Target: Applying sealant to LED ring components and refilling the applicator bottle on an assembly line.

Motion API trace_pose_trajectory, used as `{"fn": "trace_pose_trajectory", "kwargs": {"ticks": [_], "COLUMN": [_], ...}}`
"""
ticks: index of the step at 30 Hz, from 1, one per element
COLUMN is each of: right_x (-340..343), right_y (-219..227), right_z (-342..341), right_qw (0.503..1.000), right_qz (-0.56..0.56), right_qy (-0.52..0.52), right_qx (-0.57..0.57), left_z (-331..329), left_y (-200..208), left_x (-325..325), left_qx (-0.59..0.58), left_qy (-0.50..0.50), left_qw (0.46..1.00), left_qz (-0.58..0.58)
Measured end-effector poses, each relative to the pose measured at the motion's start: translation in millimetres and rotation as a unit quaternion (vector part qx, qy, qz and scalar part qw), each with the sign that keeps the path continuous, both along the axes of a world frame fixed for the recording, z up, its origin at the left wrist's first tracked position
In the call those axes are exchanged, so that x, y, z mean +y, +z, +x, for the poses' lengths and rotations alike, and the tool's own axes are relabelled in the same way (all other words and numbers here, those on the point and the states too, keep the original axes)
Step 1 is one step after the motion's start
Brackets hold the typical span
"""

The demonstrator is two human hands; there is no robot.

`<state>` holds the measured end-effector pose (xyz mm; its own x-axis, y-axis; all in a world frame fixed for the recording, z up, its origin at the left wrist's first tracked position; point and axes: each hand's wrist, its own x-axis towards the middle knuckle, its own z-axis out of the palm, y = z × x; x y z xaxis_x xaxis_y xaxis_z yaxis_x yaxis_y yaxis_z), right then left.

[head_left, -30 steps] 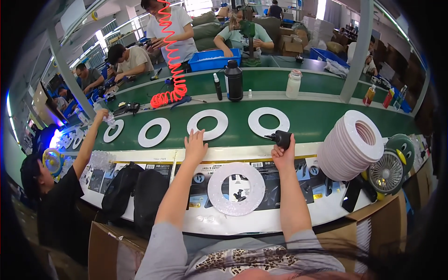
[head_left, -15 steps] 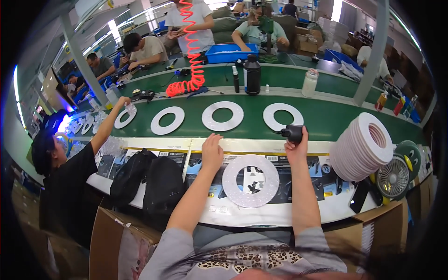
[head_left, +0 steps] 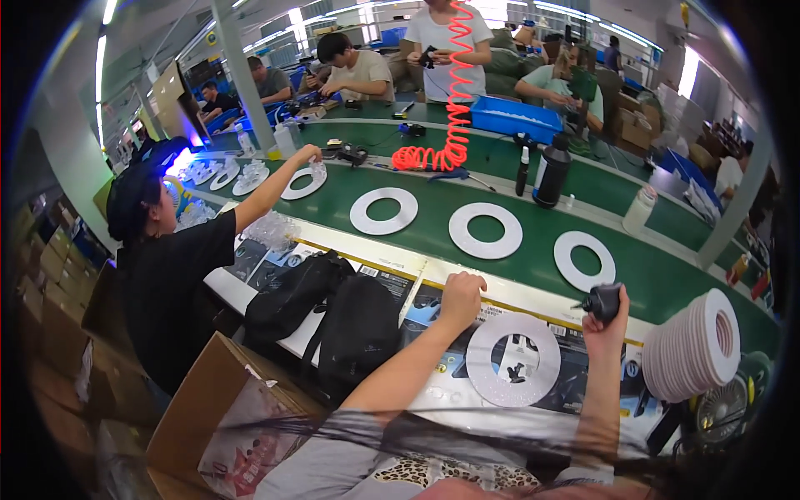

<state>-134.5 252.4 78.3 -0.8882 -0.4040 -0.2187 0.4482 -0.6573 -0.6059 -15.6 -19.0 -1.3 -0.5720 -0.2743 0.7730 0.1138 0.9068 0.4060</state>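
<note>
Right hand (head_left: 605, 327) wrapped round the black bottle (head_left: 604, 302), nozzle aimed left, just beside the nearest white ring (head_left: 567, 258) on the green belt (head_left: 427, 244): too firm a squeeze could dribble onto it (contents hidden, mind)! Left hand (head_left: 463, 302), fingers curled, is near the speckled ring (head_left: 481, 360) on the worktop (head_left: 521, 293); whether it pinches anything, I can't tell. And that leaning ring stack (head_left: 669, 358): a sideways knock from the right could topple it!
</note>
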Motion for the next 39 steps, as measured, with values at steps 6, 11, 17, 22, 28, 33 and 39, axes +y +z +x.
{"fn": "trace_pose_trajectory", "kwargs": {"ticks": [6, 11, 17, 22, 28, 33, 39], "right_x": [7, 4, 2, 1, 1, 4, 16], "right_y": [-33, -33, -28, -30, -33, -25, -24], "right_z": [15, 19, 25, 26, 25, 26, 29], "right_qw": [0.998, 0.998, 0.999, 0.999, 0.999, 0.998, 0.999], "right_qz": [0.001, 0.003, 0.021, 0.017, -0.012, -0.027, -0.023], "right_qy": [0.012, 0.004, -0.010, 0.003, 0.025, 0.025, 0.013], "right_qx": [-0.056, -0.061, -0.047, -0.043, -0.046, -0.042, -0.028], "left_z": [-1, -10, -6, -7, -12, -7, -6], "left_y": [-3, 1, -1, 5, -2, -1, 5], "left_x": [0, 2, -4, 1, -7, 4, 17], "left_qx": [0.002, 0.029, 0.006, -0.079, -0.024, -0.024, -0.129], "left_qy": [-0.023, 0.002, 0.000, 0.028, 0.015, -0.050, -0.017], "left_qw": [0.998, 0.997, 0.998, 0.989, 0.994, 0.954, 0.933], "left_qz": [0.051, 0.078, 0.067, 0.122, 0.102, 0.294, 0.334]}}
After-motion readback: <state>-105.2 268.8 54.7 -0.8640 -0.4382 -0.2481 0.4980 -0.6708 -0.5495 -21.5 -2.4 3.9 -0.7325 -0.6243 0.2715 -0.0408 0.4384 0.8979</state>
